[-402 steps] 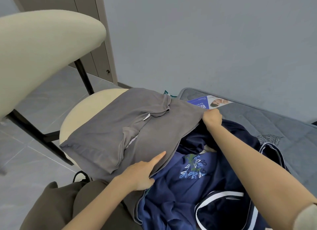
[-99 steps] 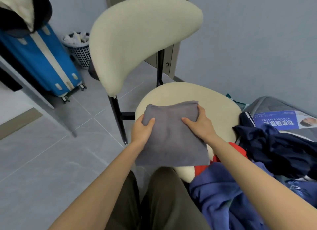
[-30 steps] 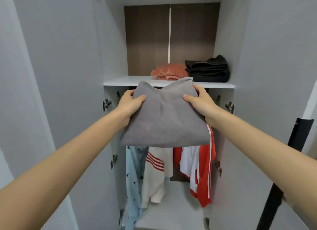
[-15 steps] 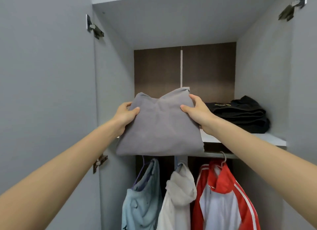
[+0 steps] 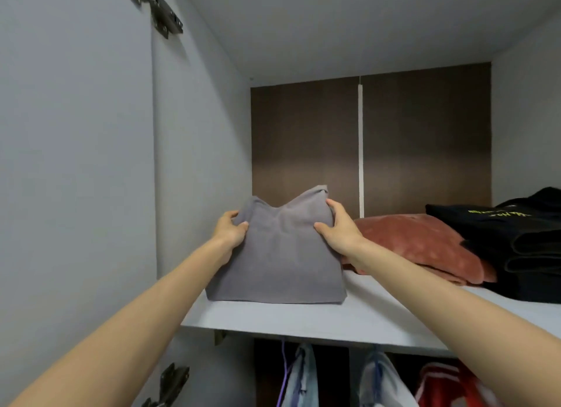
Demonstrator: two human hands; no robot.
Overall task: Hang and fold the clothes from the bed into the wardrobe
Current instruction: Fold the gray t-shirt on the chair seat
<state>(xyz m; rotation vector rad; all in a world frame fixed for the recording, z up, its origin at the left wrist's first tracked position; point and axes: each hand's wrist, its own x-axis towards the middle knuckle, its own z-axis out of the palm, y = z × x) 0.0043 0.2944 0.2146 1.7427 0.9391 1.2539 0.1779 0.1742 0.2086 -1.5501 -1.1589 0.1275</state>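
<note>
1. Wardrobe (image 5: 200, 163): doors open, and the view looks into the upper bay above the shelf (image 5: 379, 312).
2. Black stack (image 5: 516, 245): sits at the right end of the shelf.
3. Pink fold (image 5: 425, 242): lies mid-shelf, touching the black stack's left side.
4. Hung clothes (image 5: 300, 379): 3 garments show under the shelf, not involved in this step.
5. Grey fold (image 5: 279, 258): at the left end of the shelf, in the gap between the wardrobe's left wall and the pink fold. Its near edge is down on the shelf, set back from the front lip. The far edge is raised, so the fold is tilted. It is near-square, with the wide edge parallel to the shelf front.
6. Left hand (image 5: 229, 230): clamped on the fold's far-left corner, thumb on top, fingers hidden behind the cloth.
7. Right hand (image 5: 337, 233): clamped on the far-right corner the same way. The wrist is close against the pink fold; I cannot tell if they touch.
8. Key relation: the fold sits between the 2 hands, both equally near. The bare shelf lies behind and below the raised edge.
9. Judgement: placing is nearly done. The next move is to lower the far edge flat, then let go. The risk is the right side nudging the pink fold.
</note>
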